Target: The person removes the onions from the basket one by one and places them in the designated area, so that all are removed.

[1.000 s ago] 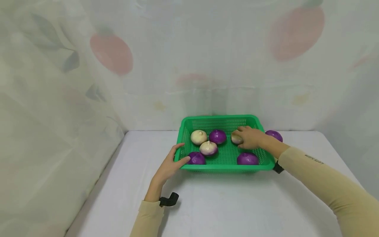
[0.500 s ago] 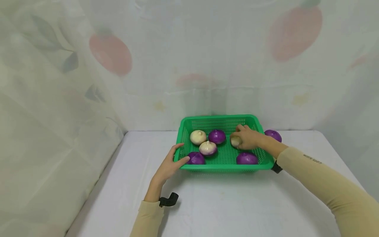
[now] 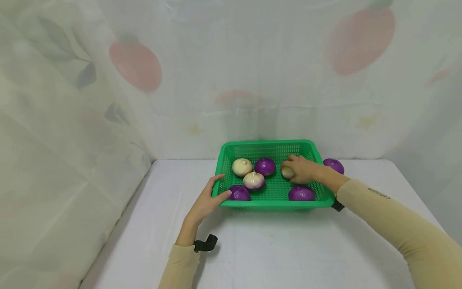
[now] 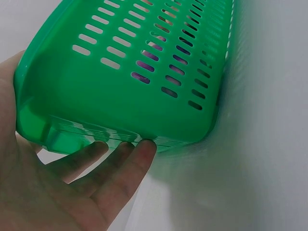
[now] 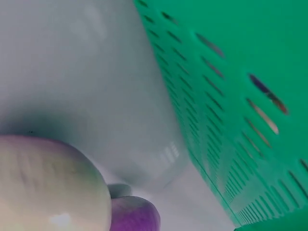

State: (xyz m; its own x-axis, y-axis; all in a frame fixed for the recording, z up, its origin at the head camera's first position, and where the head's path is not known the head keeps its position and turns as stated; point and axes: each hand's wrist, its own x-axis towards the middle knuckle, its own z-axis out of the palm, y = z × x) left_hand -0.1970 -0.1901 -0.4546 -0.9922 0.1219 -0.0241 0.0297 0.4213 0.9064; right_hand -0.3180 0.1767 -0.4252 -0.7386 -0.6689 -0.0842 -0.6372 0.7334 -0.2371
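Note:
A green slotted plastic basket [image 3: 278, 204] stands on the table with several purple-and-white turnips inside. My left hand [image 3: 207, 200] holds its front left corner, thumb at the rim; in the left wrist view the fingers [image 4: 127, 171] lie against the outer wall. My right hand [image 3: 303, 169] reaches over the right side and grips a pale turnip [image 3: 287, 172] in the basket. Around it are a purple turnip [image 3: 265, 166] at the back and another purple turnip [image 3: 301, 193] at the front. Toward the left sit a white turnip [image 3: 242, 167], a white-and-purple turnip [image 3: 254, 181] and a purple one.
Outside the basket, to its right, a purple turnip [image 3: 334, 165] lies on the white table [image 3: 274, 249], partly behind my right forearm. The right wrist view has a large pale turnip [image 5: 53, 187] beside the basket's outer wall [image 5: 202, 96]. Patterned curtains rise behind and left.
My right hand's fingers have closed in on the pale turnip, which has shifted slightly. The left hand and the basket have stayed in place.

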